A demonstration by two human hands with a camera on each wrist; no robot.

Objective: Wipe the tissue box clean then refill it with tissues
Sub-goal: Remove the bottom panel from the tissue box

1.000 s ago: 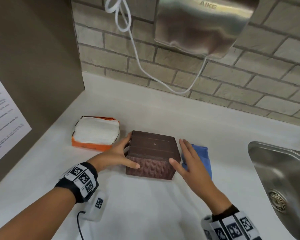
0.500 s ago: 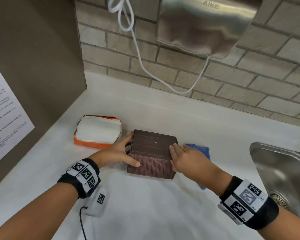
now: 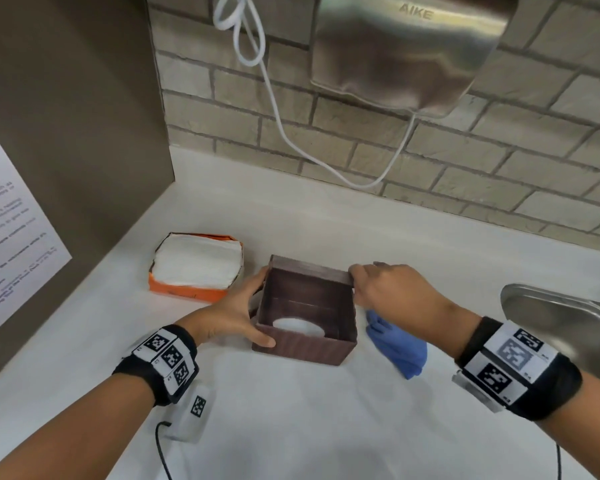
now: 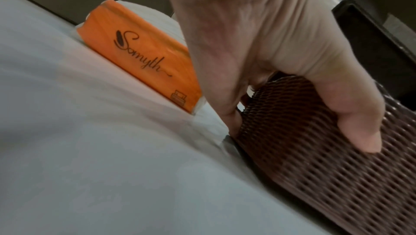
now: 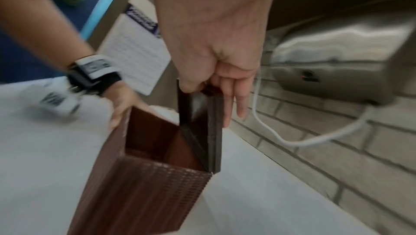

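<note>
The brown woven tissue box [image 3: 302, 348] stands on the white counter with its hinged lid [image 3: 309, 266] swung up at the far side. The inside holds no tissues, and an oval opening shows in its bottom. My left hand [image 3: 246, 306] grips the box's left side, thumb on the near wall [image 4: 315, 167]. My right hand [image 3: 355, 271] pinches the lid's right corner [image 5: 200, 123] and holds it upright. An orange pack of white tissues [image 3: 196, 263] lies just left of the box. A blue cloth [image 3: 399, 344] lies on the counter right of the box, under my right wrist.
A steel sink [image 3: 568, 327] is sunk into the counter at the right. A steel hand dryer [image 3: 413, 50] hangs on the brick wall above, its white cable [image 3: 274, 98] looping down. A brown side panel with a printed notice [image 3: 11, 244] closes off the left.
My right hand moved from beside the box onto its top, took the lid and swung it up, so the inside now shows. My left hand stayed on the box's left side.
</note>
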